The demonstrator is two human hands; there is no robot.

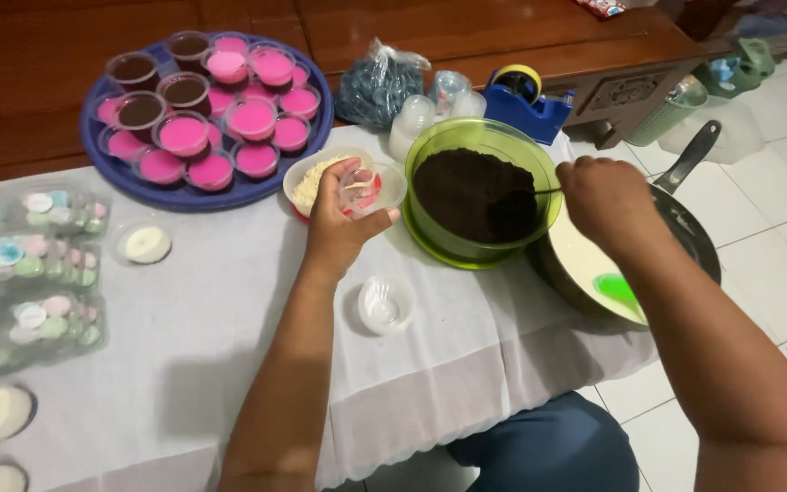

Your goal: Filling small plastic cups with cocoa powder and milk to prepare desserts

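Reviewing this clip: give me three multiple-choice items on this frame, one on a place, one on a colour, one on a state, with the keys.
1. Where does the green bowl of dark crumbs stand?
A. On the blue tray
B. On the white cloth, beside the pan
C. On the tiled floor

2. What colour fills most cups on the blue tray?
A. Pink
B. Yellow
C. Green

3. What is the left hand doing?
A. Lying flat on the cloth
B. Holding a small clear cup
C. Gripping the pan handle

Answers:
1 B: the bowl sits on the white cloth, with the pan to its right.
2 A: pink cups outnumber the few brown ones.
3 B: its fingers wrap a small clear cup.
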